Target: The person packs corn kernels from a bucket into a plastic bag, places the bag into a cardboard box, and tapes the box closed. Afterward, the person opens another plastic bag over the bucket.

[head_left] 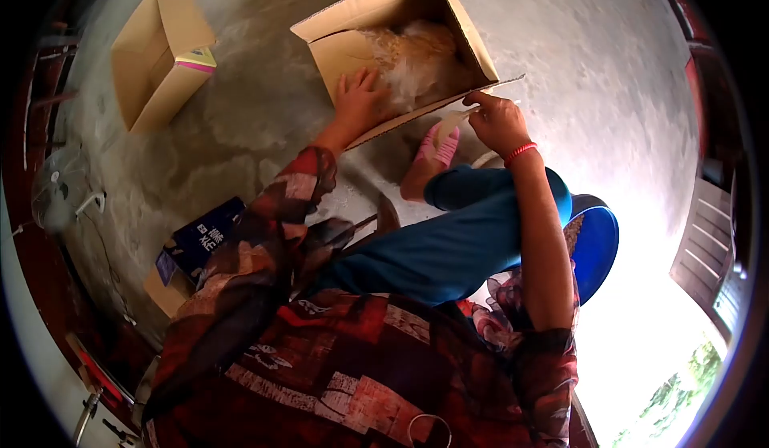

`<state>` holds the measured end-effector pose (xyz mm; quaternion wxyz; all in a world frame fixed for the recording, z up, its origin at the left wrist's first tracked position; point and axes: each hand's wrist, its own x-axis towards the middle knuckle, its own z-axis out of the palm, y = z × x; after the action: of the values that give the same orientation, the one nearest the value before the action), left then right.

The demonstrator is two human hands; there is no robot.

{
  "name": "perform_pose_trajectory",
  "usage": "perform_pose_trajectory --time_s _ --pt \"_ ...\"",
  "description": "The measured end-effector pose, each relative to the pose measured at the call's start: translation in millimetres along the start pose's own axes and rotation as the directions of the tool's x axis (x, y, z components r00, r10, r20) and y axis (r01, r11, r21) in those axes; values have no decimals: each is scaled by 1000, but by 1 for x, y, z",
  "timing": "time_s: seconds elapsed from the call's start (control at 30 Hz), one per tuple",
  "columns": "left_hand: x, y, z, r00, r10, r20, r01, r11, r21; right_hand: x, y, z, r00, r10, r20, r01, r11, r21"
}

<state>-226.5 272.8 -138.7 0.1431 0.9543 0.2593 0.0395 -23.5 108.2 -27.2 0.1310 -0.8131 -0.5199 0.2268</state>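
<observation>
An open cardboard box [336, 60] stands on the floor ahead of me. Inside it lies clear plastic [412, 80] over something orange-brown that I cannot make out. My left hand [362, 104] reaches over the box's near left side, fingers spread against the plastic and the inner wall. Close to the near right corner, my right hand [498, 124] is closed, with a pale translucent strip [450, 126] coming out of its fingers. Its index finger points towards the box's edge. Below this hand is my foot in a pink striped slipper [439, 145].
A second open cardboard box [144, 60] stands at the upper left, with a yellow and pink item at its edge. A dark blue printed box [204, 236] and a fan [64, 188] are on the left. To my right is a blue tub [599, 244] with brownish contents.
</observation>
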Motion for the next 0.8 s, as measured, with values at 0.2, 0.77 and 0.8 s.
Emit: perform_pose_trajectory --time_s 0.2,0.77,0.8 --pt "58 -18 3 951 3 308 9 999 -38 -8 -8 -6 994 110 -5 -110 994 15" --pt "93 3 -6 807 337 486 -489 841 229 -6 -9 -7 992 107 74 -106 994 -18" --pt "80 -23 -1 788 385 480 -514 841 168 -4 -9 -7 995 83 52 -82 996 -25"
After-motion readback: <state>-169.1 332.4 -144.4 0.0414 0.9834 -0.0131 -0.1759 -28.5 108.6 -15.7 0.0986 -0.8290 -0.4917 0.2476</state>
